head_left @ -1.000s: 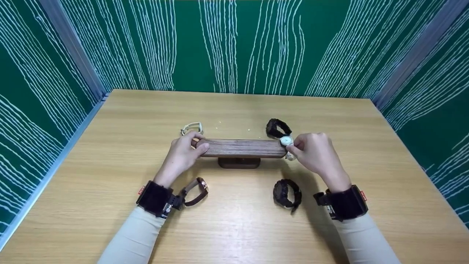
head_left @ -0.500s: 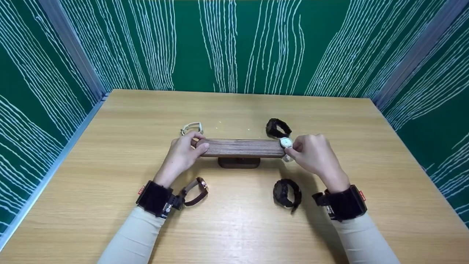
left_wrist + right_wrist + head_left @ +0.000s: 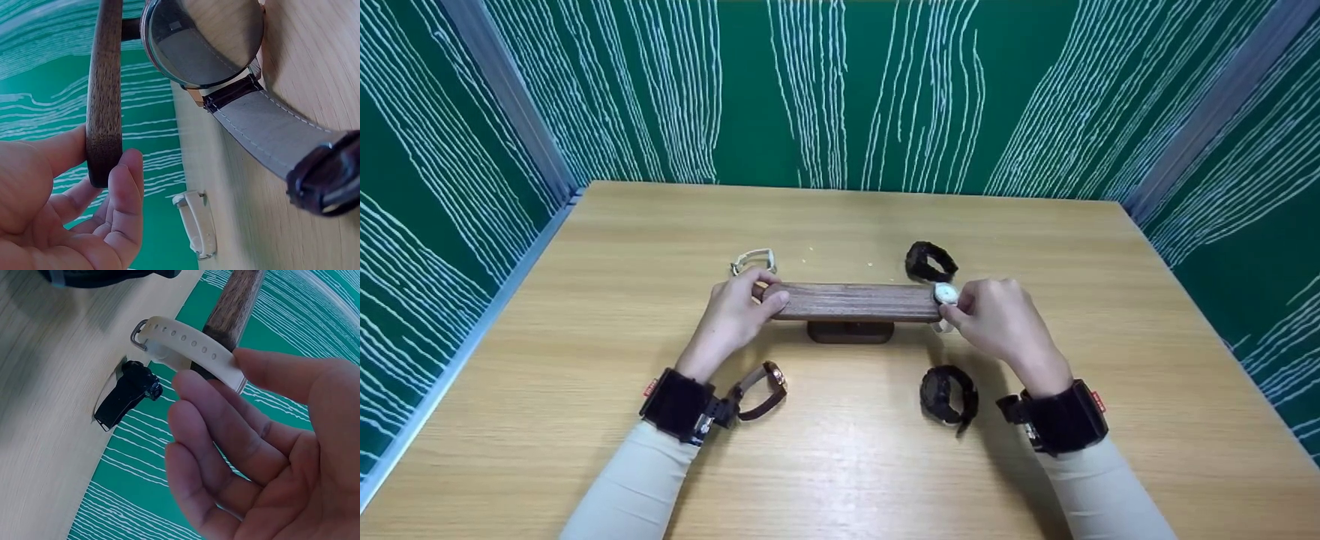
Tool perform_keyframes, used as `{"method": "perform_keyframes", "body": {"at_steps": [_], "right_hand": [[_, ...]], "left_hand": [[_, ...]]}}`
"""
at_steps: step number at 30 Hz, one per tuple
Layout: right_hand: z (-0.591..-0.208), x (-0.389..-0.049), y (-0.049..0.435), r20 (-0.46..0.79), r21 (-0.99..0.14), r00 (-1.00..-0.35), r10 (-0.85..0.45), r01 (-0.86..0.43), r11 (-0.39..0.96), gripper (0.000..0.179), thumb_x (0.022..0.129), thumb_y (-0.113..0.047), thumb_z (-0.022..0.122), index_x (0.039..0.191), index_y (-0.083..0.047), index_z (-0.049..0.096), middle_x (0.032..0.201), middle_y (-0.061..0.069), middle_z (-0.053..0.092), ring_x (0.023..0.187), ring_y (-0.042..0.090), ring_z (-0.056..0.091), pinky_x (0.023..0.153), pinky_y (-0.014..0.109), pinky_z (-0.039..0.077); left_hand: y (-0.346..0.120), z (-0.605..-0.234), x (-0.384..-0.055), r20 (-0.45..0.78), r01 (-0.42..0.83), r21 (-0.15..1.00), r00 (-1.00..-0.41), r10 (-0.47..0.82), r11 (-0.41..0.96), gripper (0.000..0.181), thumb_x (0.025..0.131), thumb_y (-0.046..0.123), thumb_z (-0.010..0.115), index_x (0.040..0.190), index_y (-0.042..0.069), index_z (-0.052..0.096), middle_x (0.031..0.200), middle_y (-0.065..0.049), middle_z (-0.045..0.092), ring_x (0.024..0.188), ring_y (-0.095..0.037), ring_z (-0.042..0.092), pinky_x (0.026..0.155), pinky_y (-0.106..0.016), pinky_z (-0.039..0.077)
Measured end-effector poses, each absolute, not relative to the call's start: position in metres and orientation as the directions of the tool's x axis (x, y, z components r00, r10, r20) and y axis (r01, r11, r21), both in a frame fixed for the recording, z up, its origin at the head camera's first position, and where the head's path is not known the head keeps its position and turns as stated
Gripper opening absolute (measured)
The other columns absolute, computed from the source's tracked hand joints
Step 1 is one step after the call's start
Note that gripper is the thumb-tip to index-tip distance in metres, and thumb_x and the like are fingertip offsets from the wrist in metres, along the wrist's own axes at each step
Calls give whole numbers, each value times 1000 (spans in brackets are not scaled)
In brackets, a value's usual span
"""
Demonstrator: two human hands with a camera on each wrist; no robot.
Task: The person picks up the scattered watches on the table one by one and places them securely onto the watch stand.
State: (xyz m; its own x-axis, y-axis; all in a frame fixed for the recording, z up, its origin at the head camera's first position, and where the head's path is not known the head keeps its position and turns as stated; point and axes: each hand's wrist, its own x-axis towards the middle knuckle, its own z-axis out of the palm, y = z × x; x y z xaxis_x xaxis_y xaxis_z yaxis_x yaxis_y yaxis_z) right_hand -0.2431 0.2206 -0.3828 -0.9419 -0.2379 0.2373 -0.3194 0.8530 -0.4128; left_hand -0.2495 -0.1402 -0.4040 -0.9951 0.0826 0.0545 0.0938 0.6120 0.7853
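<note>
A dark wooden watch stand has a long bar raised on a small base. My left hand pinches the bar's left end between thumb and fingers. At the other end my right hand holds a white watch by its side, dial upward. In the right wrist view, the watch's white strap is looped around the tip of the bar. A brown-strapped watch lies near my left wrist, and a black watch lies in front of the right end.
Behind the bar's left end lies another white watch. A second black watch lies just behind the right end, close to my right hand. Everything is on a wooden table with green, white-lined walls around it.
My right hand has shifted slightly left, and the white watch has slid a little further onto the bar's right end. The left hand stays put on the other end.
</note>
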Motion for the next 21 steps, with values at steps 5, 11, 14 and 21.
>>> {"method": "perform_keyframes", "body": {"at_steps": [5, 11, 14, 21], "right_hand": [[-383, -242, 219, 245, -393, -943, -226, -310, 866, 23, 94, -16, 77, 74, -7, 70, 66, 3, 66, 54, 17, 51, 53, 32, 41], [-385, -242, 216, 253, -378, -939, -235, -319, 869, 23, 95, -15, 76, 74, -7, 70, 64, 2, 64, 52, 16, 49, 49, 31, 40], [-386, -242, 214, 264, -375, -933, -244, -332, 866, 22, 95, -14, 75, 75, -7, 70, 63, 2, 64, 50, 15, 48, 47, 30, 38], [-389, -242, 210, 290, -357, -919, -266, -362, 861, 23, 95, -13, 75, 74, -7, 66, 61, 1, 60, 50, 14, 47, 46, 29, 36]], "left_hand": [[-139, -404, -250, 65, 102, 776, -995, 82, 622, 33, 103, 26, 72, 131, 10, 68, 116, -9, 74, 92, -23, 69, 86, -41, 58], [-139, -404, -250, 68, 100, 771, -995, 76, 629, 32, 103, 26, 72, 131, 11, 68, 118, -9, 74, 95, -25, 69, 90, -43, 57], [-139, -404, -251, 70, 102, 773, -995, 75, 626, 32, 103, 26, 72, 131, 11, 68, 118, -8, 74, 94, -24, 69, 89, -42, 57], [-139, -403, -250, 60, 98, 778, -995, 82, 621, 33, 103, 26, 71, 132, 11, 67, 117, -8, 74, 90, -22, 69, 85, -39, 58]]}}
